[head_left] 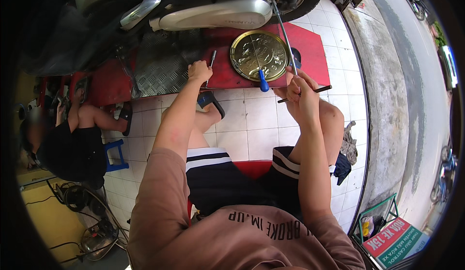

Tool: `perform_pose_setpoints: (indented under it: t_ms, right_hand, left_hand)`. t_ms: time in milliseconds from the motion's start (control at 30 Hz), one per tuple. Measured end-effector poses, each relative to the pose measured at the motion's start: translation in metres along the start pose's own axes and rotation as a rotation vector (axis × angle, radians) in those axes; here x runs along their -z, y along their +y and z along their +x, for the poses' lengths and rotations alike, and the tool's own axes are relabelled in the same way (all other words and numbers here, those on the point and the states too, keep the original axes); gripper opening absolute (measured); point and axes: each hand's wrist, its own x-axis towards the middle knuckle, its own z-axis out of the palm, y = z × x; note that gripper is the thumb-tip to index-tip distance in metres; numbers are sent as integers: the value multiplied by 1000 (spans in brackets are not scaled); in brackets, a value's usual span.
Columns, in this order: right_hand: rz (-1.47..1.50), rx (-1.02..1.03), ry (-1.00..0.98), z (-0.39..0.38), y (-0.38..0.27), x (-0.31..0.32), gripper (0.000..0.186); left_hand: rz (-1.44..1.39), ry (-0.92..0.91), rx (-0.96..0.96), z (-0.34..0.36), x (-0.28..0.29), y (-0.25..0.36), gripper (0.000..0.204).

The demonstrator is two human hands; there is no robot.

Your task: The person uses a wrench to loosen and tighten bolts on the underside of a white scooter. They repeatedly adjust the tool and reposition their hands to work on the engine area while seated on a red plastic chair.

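My right hand (304, 92) is closed round the handle of a T-handle wrench (286, 33). Its long shaft runs up to the scooter (218, 14) beside a wheel; the far tip is too small to make out. My left hand (199, 71) rests at the near edge of the red platform (310, 47), with its fingers curled on a thin metal socket tool (213, 58). Between the hands, a round gold embossed tray (237, 59) sits on the platform. A blue-handled screwdriver (263, 81) lies across it, its handle sticking out over the near rim.
At the left, another person in black (72, 144) sits low by a blue stool (116, 155). Hoses and a machine (97, 238) stand at the lower left. On the right, a door-track edge (366, 125) borders the street; a sign (397, 243) stands at the lower right.
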Motion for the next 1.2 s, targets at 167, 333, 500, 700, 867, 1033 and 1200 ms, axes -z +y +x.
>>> perform_pose_setpoints:
  t_ms: [167, 333, 500, 700, 867, 1033, 1200]
  right_hand:
    - [256, -64, -150, -2, 4, -3, 33]
    - [375, -93, -132, 1, 13, -6, 31]
    - [212, -45, -34, 4, 21, -12, 36]
    - [19, 26, 36, 1, 26, -24, 37]
    - [-158, 31, 71, -14, 3, -44, 30]
    - [-202, 44, 129, -19, -2, -53, 33]
    - [-35, -38, 214, -22, -7, -72, 36]
  left_hand:
    - [-16, 75, 5, 8, -8, -11, 28]
    - [-119, 241, -127, 3, -22, -19, 27]
    - [-191, 241, -152, 3, -24, -20, 26]
    - [-114, 286, -161, 7, -37, -20, 24]
    - [-104, 292, -139, 3, -37, -19, 29]
    - [-126, 297, -149, 1, -35, -18, 31]
    - [-106, 303, -148, -4, -37, -20, 35]
